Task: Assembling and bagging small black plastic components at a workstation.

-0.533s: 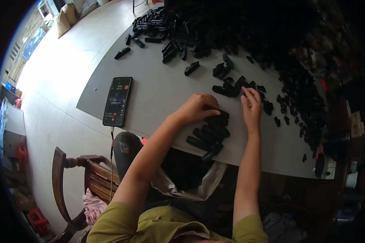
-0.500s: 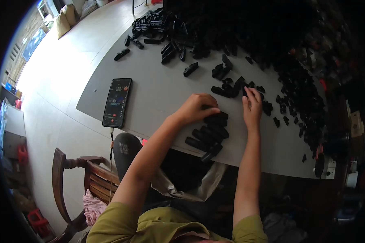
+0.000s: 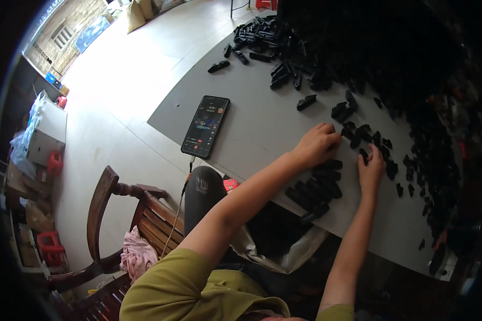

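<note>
My left hand is closed, fingers curled down, just beyond a group of black plastic parts; whatever it grips is hidden by the fingers. My right hand is to its right, thumb and fingers closed on a small black plastic piece. Several long black parts lie side by side near the table's front edge, below my left hand. Loose black pieces lie scattered just beyond both hands.
A large heap of black parts covers the far side of the grey table, with more pieces down its right. A phone with a cable lies at left. An open sack hangs below the front edge. A wooden chair stands lower left.
The view has swung left, so the table appears farther right. My left hand has moved away from the row of long parts toward the loose pieces, closer to my right hand.
</note>
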### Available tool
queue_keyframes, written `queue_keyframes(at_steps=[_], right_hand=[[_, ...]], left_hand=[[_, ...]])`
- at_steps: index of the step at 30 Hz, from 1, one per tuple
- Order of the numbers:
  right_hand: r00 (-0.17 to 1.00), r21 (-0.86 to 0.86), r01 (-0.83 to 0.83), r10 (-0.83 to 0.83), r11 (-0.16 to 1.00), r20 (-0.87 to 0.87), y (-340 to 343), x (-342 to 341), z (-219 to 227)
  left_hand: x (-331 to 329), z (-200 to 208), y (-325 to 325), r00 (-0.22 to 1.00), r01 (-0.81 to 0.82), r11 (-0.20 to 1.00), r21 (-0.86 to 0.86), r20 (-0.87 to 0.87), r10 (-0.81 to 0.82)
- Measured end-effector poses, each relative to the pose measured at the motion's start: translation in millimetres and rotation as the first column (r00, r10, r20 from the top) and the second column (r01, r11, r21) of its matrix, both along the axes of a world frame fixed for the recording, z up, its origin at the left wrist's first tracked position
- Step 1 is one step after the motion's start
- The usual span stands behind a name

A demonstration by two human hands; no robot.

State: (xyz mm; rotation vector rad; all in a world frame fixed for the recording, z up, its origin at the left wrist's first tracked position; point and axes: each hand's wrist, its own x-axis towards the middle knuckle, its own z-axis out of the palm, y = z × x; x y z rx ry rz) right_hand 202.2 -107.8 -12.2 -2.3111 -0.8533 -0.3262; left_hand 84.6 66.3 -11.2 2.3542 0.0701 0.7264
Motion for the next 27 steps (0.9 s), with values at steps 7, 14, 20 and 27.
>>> queue_keyframes(at_steps=[7, 14, 20, 27], right_hand=[[0.872, 0.459, -0.001, 0.225, 0.888, -0.434, -6, 4, -17], [0.978, 0.127, -0.095, 0.116, 0.987, -0.172, -8, -8, -2], [0.981, 0.092, -0.106, 0.12, 0.99, -0.153, -5, -12, -3], [0.783, 0.55, -0.056, 0.378, 0.833, -0.493, -6, -17, 5]], left_hand=[[-4, -9, 6, 0.991, 0.131, 0.973, -0.19, 0.051, -0.124], [-7, 1, 10, 0.992, 0.081, 0.99, 0.112, -0.103, -0.069], [-4, -6, 6, 0.997, 0.006, 0.97, 0.245, 0.071, -0.025], [-10, 4, 14, 0.964, 0.245, 0.951, -0.186, -0.059, -0.26]])
